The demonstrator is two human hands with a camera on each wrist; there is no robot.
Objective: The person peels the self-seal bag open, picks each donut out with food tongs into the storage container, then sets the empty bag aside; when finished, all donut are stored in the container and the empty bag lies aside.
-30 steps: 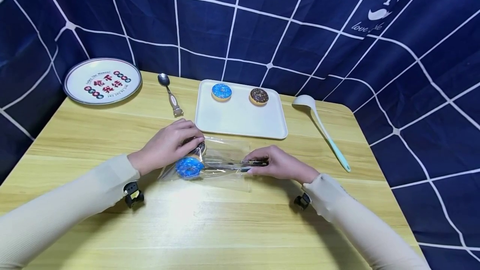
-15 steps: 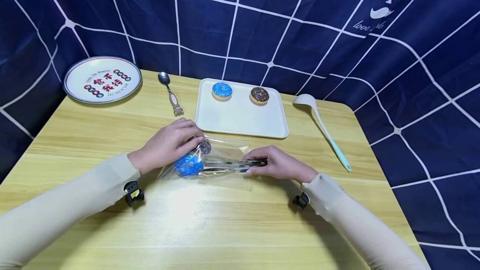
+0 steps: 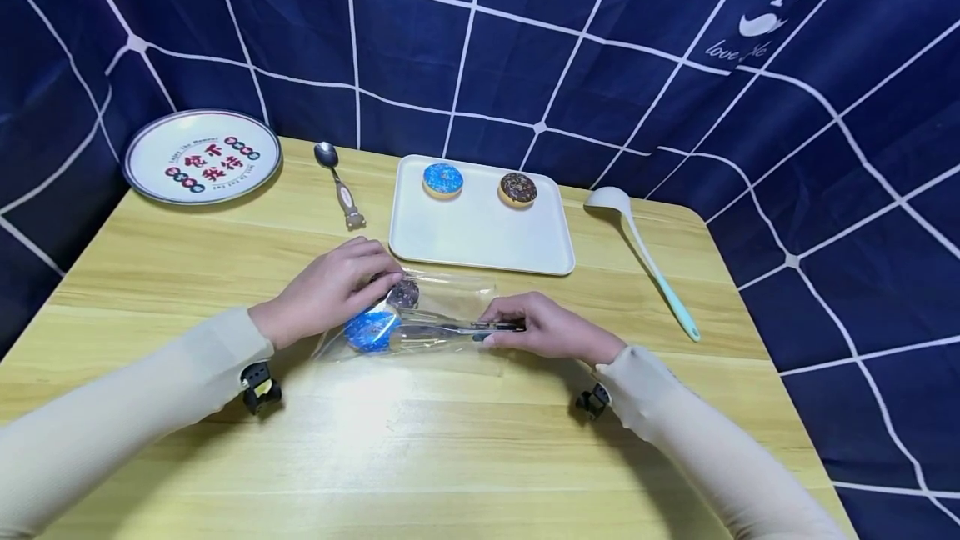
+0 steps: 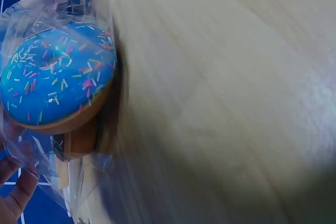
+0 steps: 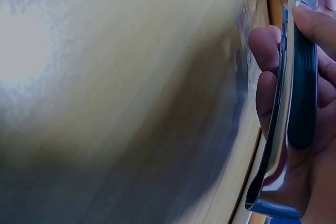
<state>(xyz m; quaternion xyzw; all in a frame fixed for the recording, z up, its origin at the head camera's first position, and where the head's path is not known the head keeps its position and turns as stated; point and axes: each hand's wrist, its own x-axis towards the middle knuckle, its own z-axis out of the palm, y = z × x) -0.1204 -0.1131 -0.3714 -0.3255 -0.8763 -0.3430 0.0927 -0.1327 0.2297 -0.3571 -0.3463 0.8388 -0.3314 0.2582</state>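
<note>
My left hand [image 3: 337,286] grips the closed end of a clear plastic bag [image 3: 450,286] on the table. In the bag lie a blue sprinkled donut [image 3: 371,330] and a chocolate one [image 3: 405,293], the chocolate donut partly covered by the fingers. My right hand [image 3: 543,325] holds metal tongs [image 3: 438,327] whose arms reach into the bag up to the blue donut. In the right wrist view, thumb and fingers squeeze the tongs at a dark green grip [image 5: 303,93]. The left wrist view shows the blue donut [image 4: 55,77] tilted inside the plastic, with fingers at lower left.
Behind the bag, a white tray [image 3: 480,236] bears another blue donut [image 3: 442,181] and another chocolate donut [image 3: 517,189]. A spoon [image 3: 341,186] and an oval plate [image 3: 202,158] are at back left. A ladle [image 3: 645,252] lies at right.
The tongs' arms have come closer together at the right hand. In the bag, the chocolate donut shows more beside the left fingers, and the blue donut has shifted slightly. The left hand stays nearly still.
</note>
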